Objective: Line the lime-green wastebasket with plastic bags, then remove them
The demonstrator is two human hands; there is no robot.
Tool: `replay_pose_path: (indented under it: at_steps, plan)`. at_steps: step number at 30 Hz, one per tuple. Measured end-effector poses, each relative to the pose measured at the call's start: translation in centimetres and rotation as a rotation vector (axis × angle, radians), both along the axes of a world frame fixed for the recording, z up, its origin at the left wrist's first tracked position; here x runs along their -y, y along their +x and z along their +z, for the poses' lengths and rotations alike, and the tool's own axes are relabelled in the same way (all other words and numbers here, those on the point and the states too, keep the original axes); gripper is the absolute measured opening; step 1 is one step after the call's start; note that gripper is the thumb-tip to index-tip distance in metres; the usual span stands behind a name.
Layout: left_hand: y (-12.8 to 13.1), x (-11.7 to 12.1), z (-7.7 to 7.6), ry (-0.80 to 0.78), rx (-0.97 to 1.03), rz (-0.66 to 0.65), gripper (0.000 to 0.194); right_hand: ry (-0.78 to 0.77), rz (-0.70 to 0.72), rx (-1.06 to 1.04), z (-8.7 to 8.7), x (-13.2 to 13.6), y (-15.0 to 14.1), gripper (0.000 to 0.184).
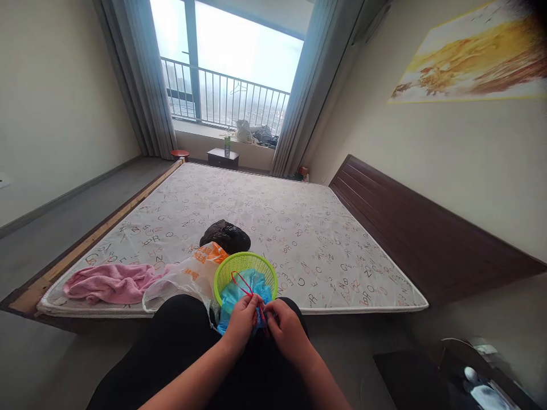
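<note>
A blue plastic bag (253, 279) with a red drawstring (243, 281) lies in and over the near rim of a lime-green basket (269, 266). My left hand (243, 316) pinches the drawstring, part of which loops up above the fingers. Close beside it, my right hand (285, 326) has its fingers closed around the string's lower part. The exact grip between the fingertips is partly hidden. Both hands are over my lap, at the basket's near side.
On the patterned mattress (294, 228) are a black plastic bag (226, 235), a white plastic bag with orange print (188, 278) and a pink towel (113, 283). A dark headboard (423, 219) runs along the right. A small nightstand (222, 161) stands near the window.
</note>
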State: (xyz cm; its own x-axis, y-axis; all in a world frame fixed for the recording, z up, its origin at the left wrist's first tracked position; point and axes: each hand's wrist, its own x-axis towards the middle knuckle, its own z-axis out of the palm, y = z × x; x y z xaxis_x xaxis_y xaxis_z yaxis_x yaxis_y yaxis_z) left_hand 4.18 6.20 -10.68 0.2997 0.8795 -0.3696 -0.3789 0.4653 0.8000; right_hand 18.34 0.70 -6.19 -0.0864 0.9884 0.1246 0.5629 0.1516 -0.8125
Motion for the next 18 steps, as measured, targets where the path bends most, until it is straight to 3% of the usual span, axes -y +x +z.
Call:
replay_pose_path:
  at_steps: [8, 12, 16, 18]
  plan:
    - [-0.2, 0.3, 0.6, 0.018, -0.005, 0.101, 0.053, -0.117, 0.118, -0.062, 1.3, 0.6, -0.8, 0.012]
    - [-0.2, 0.1, 0.4, 0.013, -0.031, 0.103, 0.054, -0.154, 0.106, -0.177, 0.9, 0.6, -1.0, 0.015]
    - [-0.2, 0.0, 0.2, 0.013, -0.020, 0.072, 0.055, -0.170, 0.057, -0.246, 0.3, 0.6, -1.1, 0.035]
    - [-0.2, 0.1, 0.4, 0.027, 0.019, 0.054, 0.054, -0.147, 0.033, -0.242, 0.3, 0.7, -1.2, 0.027]
